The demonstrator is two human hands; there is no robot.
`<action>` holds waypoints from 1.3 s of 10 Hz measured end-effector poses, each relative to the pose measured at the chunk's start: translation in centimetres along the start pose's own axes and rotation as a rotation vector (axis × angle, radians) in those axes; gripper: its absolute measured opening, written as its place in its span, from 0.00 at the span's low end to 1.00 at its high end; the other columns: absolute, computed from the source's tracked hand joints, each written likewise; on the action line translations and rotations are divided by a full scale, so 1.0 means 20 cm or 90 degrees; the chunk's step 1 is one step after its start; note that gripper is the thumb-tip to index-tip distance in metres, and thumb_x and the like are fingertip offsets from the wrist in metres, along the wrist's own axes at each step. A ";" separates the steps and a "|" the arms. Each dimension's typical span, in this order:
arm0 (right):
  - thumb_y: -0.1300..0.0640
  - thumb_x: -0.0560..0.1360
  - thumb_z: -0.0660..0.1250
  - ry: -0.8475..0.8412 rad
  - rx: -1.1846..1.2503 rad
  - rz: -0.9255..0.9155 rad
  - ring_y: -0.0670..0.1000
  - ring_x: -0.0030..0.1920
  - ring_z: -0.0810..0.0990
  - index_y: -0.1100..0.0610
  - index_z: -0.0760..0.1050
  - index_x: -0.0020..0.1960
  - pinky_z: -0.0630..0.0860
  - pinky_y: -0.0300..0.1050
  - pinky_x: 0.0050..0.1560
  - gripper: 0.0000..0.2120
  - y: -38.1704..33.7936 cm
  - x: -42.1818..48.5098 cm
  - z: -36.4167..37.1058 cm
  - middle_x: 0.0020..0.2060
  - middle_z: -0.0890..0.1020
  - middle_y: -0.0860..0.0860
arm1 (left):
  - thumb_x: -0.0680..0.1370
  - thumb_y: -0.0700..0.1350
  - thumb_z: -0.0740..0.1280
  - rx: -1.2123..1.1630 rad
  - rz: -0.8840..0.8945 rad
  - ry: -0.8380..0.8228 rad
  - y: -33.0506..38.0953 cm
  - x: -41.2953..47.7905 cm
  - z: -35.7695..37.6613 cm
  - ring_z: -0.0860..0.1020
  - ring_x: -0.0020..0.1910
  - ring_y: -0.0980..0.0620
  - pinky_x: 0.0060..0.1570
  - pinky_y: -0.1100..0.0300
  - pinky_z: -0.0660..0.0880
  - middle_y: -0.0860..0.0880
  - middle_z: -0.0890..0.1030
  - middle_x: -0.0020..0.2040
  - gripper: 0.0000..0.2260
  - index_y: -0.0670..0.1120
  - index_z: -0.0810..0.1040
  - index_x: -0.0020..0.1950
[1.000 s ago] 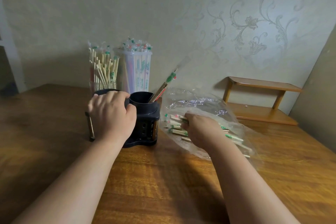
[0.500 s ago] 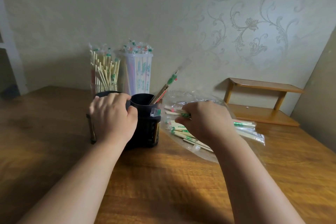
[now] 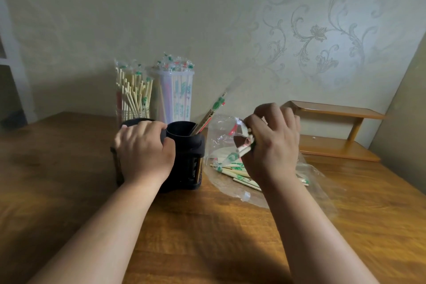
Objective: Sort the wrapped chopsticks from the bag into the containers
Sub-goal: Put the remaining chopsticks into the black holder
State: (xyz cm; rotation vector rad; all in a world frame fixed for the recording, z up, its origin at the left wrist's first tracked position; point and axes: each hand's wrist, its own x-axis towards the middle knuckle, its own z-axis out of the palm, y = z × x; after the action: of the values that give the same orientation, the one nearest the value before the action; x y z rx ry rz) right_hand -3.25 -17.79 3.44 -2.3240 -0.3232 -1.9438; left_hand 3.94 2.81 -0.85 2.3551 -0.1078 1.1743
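The pair of pale bamboo chopsticks in a thin clear wrapper printed green and red [image 3: 242, 150] hangs tilted just above the crumpled clear plastic bag [image 3: 313, 182], pinched near its upper end by the curled fingers [image 3: 258, 122] of the right hand [image 3: 274, 145]. Blur makes it hard to say whether one pair or two are in that pinch. It should be very light and stiff along its length, but the film is likely slick and loose, so a hold on the wood through the wrapper, not on the empty twisted tail, seems safest. More wrapped pairs [image 3: 239, 177] lie flat inside the bag on the brown wooden worktop [image 3: 207, 237]. Just beside them stands the black plastic two-cup holder [image 3: 186, 145], a few sticks [image 3: 212, 110] leaning in its right cup. The left hand [image 3: 144, 148] grips its left cup, fingers wrapped over the rim, steadying it. Behind stand a clear jar of chopsticks [image 3: 132, 99] and a translucent white tub [image 3: 175, 97], both full.
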 end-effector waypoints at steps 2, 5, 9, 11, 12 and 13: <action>0.46 0.79 0.57 -0.033 0.060 0.204 0.49 0.33 0.72 0.56 0.78 0.42 0.62 0.40 0.31 0.18 0.01 -0.03 0.01 0.40 0.75 0.50 | 0.71 0.47 0.61 0.005 0.015 0.006 0.00 0.00 0.00 0.77 0.51 0.41 0.65 0.45 0.63 0.47 0.83 0.48 0.14 0.48 0.83 0.51; 0.41 0.75 0.59 0.208 0.474 0.538 0.49 0.29 0.73 0.48 0.72 0.37 0.73 0.51 0.30 0.14 -0.02 0.02 0.00 0.26 0.74 0.43 | 0.71 0.47 0.62 0.010 0.022 0.011 0.00 0.00 0.00 0.77 0.51 0.42 0.64 0.45 0.64 0.48 0.83 0.48 0.14 0.47 0.83 0.52; 0.57 0.82 0.62 0.208 0.637 0.741 0.50 0.20 0.71 0.58 0.71 0.35 0.69 0.41 0.24 0.16 -0.11 0.08 0.00 0.21 0.72 0.47 | 0.71 0.46 0.62 0.008 0.021 0.015 -0.01 0.00 0.00 0.78 0.50 0.42 0.64 0.45 0.65 0.48 0.83 0.48 0.14 0.48 0.83 0.51; 0.52 0.81 0.64 -0.004 0.600 0.701 0.48 0.26 0.76 0.59 0.76 0.42 0.73 0.40 0.28 0.13 -0.16 0.03 0.07 0.28 0.78 0.55 | 0.70 0.45 0.62 0.005 0.017 0.017 0.00 -0.01 0.00 0.77 0.50 0.42 0.64 0.45 0.64 0.48 0.83 0.47 0.14 0.48 0.83 0.51; 0.52 0.80 0.65 -0.112 0.574 0.692 0.47 0.25 0.74 0.57 0.77 0.41 0.71 0.42 0.28 0.12 -0.18 0.04 0.12 0.26 0.77 0.52 | 0.70 0.45 0.62 0.004 0.020 0.023 0.00 0.00 0.00 0.77 0.50 0.42 0.64 0.45 0.64 0.48 0.83 0.47 0.14 0.48 0.83 0.51; 0.54 0.81 0.64 -0.188 0.507 0.635 0.50 0.26 0.76 0.60 0.77 0.39 0.74 0.46 0.28 0.15 -0.17 0.11 0.18 0.27 0.79 0.55 | 0.70 0.45 0.62 0.007 0.020 0.026 -0.01 0.00 0.00 0.78 0.50 0.41 0.63 0.45 0.65 0.48 0.83 0.47 0.14 0.48 0.83 0.51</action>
State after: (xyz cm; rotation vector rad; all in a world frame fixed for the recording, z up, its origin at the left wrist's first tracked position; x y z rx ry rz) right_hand -0.26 -13.61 4.66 -1.6752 0.0623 -0.7869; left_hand 3.99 2.89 -0.90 2.3455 -0.1259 1.2397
